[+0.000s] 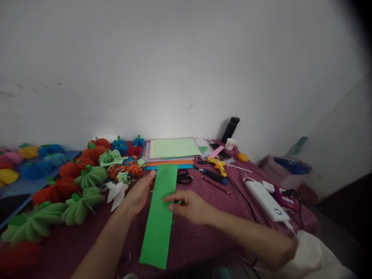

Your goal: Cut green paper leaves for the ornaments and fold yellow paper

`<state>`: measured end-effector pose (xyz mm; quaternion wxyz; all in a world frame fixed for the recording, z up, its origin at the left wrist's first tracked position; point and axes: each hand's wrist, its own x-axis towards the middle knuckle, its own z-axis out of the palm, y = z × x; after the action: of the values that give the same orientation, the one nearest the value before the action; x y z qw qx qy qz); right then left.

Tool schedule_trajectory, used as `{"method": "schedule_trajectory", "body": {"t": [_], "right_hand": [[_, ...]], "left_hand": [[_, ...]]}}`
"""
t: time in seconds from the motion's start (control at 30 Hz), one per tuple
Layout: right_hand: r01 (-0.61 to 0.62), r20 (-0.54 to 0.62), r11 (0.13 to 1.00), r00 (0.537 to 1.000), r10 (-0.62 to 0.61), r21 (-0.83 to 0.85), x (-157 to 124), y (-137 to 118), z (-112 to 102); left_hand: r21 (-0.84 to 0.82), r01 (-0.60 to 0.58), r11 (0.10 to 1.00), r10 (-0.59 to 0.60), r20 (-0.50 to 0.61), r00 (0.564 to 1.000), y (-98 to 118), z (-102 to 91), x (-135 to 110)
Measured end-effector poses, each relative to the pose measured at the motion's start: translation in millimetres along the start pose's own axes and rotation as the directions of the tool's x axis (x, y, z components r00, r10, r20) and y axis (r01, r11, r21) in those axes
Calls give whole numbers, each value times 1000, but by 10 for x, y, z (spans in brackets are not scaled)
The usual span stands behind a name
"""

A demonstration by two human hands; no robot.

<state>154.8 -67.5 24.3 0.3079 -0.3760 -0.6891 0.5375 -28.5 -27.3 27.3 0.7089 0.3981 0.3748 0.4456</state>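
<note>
A long green paper or felt strip [159, 217] stretches toward me at the middle of the table. Beside its left edge is my left hand [140, 195], fingers extended and close to the strip's upper part. Reaching in from the right, my right hand [188, 205] has its fingertips over the strip's middle, index finger and thumb slightly apart. A small green bit shows between them; whether it is held is unclear. Black-handled scissors [184, 177] lie just beyond the strip, partly covered by it.
Finished felt pumpkins [90, 176] crowd the left side, near a pile of scraps [126, 169]. Coloured sheets [176, 148] are stacked at the back. On the right lie a yellow glue gun [217, 164], a cutter [213, 176], a red pencil [215, 185] and a white power bank [266, 201] with cables.
</note>
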Motion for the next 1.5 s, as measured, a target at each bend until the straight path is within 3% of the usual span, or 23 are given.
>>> {"method": "schedule_trajectory", "body": {"t": [0.17, 0.33, 0.5, 0.83, 0.97, 1.13, 1.2, 1.3, 1.5], "right_hand": [[16, -28, 999, 999, -17, -30, -153, 187, 109], [18, 28, 991, 999, -22, 129, -112, 104, 72], [9, 86, 983, 996, -25, 182, -103, 28, 54], [-85, 140, 980, 988, 60, 180, -142, 127, 13], [-153, 216, 960, 971, 103, 233, -242, 143, 83], [-104, 314, 984, 948, 55, 142, -383, -2, 56], [-198, 307, 972, 940, 150, 130, -384, -32, 9], [-318, 188, 933, 940, 286, 169, -305, 1, -68], [-277, -41, 919, 953, 300, 280, -145, 153, -182]], "left_hand": [[53, 45, 998, -45, 3, 999, -140, 111, -28], [17, 34, 999, -33, -62, 998, -129, 64, -4], [-4, 8, 1000, -8, -165, 986, -106, 28, 21], [2, 36, 999, -35, -124, 992, -172, 39, 47], [18, 77, 997, -74, -147, 986, -117, 16, 36], [15, 105, 994, -99, -225, 969, 50, -47, -33], [29, 126, 992, -118, -196, 973, 70, -41, -58], [84, 187, 979, -180, -90, 980, -2, 29, -70], [160, 192, 968, -216, 152, 965, -220, 210, -59]]}}
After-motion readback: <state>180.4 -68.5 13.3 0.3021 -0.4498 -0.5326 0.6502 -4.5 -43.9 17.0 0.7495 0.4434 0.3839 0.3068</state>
